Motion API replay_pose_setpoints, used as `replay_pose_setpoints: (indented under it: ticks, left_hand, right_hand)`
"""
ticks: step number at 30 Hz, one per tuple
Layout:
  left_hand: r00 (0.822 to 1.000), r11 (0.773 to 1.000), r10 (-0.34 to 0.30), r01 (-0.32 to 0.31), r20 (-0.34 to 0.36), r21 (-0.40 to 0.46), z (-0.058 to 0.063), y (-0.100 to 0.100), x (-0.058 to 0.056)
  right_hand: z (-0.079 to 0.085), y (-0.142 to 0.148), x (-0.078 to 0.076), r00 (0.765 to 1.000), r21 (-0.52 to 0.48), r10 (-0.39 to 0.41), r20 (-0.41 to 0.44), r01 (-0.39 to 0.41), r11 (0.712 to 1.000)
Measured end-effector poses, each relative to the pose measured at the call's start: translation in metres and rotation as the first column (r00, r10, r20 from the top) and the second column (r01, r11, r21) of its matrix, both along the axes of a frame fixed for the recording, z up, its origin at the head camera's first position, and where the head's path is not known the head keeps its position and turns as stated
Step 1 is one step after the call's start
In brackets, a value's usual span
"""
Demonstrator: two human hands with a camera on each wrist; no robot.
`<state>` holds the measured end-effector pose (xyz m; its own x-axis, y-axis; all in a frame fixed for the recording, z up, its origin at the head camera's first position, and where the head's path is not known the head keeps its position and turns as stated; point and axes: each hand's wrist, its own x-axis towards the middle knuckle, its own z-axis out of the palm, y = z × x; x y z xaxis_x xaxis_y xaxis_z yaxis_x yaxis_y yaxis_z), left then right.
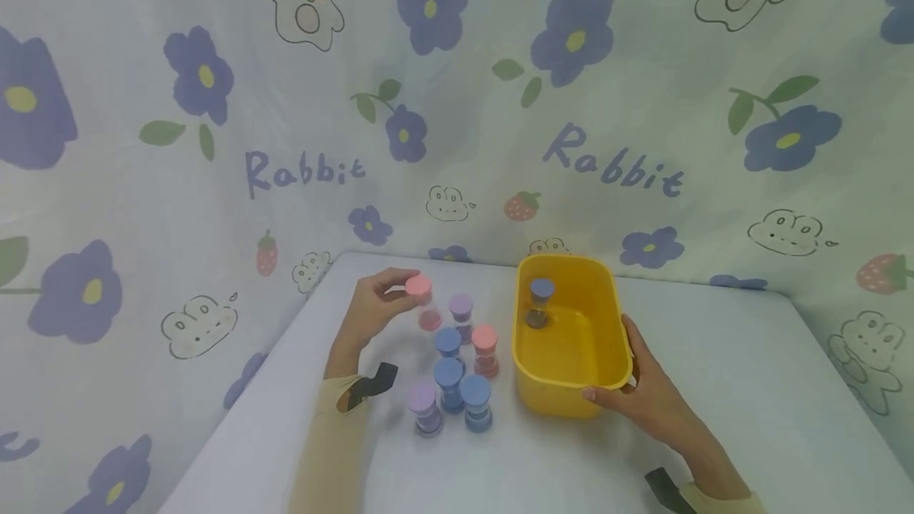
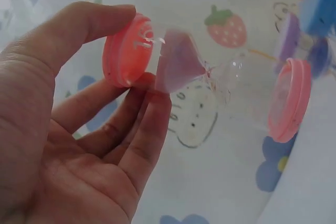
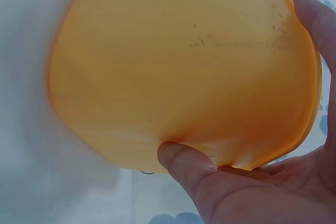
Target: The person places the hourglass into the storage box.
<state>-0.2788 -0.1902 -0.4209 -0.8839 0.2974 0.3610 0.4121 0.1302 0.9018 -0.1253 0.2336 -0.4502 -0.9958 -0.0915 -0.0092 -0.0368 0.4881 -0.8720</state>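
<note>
Pinches a see-through sand timer with round pink ends (image 2: 181,64) in the left hand (image 1: 378,308), with thumb and fingertips clamped on one pink end, toward the back left corner of the white desk (image 1: 714,355). Cannot tell whether lifted or standing. Grips a yellow plastic tub (image 1: 560,399) with the right hand (image 1: 653,395), thumb on the front, fingers on the right side, near the middle of the desk's back edge. Has inside the tub a sand timer with a dark blue top (image 1: 542,289), by the left wall. Has six more standing just left of the tub: a pink one (image 1: 485,342), a light purple one at the back (image 1: 461,308), a light purple one at the front (image 1: 422,397) and three blue ones, bunched close (image 1: 476,392).
</note>
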Motion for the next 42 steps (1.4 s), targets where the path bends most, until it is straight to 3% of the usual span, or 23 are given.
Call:
replay_pose_setpoints:
  ticks: [7, 17, 35, 42]
  left_hand:
    - [0.999, 0.998, 0.029, -0.031, -0.03, -0.047, 0.028, 0.016, 0.006]
    - [0.995, 0.991, -0.096, 0.091, -0.042, -0.093, 0.062, 0.05, 0.008]
    - [0.977, 0.966, -0.211, 0.202, -0.042, -0.163, 0.08, 0.105, -0.005]
    - [0.983, 0.95, -0.184, 0.173, -0.02, -0.261, 0.085, 0.12, -0.004]
  right_hand:
    - [0.001, -0.001, 0.002, 1.0, 0.003, -0.002, 0.019, 0.002, 1.0]
    - [0.0, -0.001, 0.002, 0.999, 0.017, -0.004, 0.035, 0.003, 1.0]
    - [-0.001, -0.002, 0.002, 0.998, 0.03, -0.016, 0.064, 0.015, 0.999]
    - [0.001, -0.002, 0.002, 0.999, 0.02, -0.003, 0.045, 0.003, 1.0]
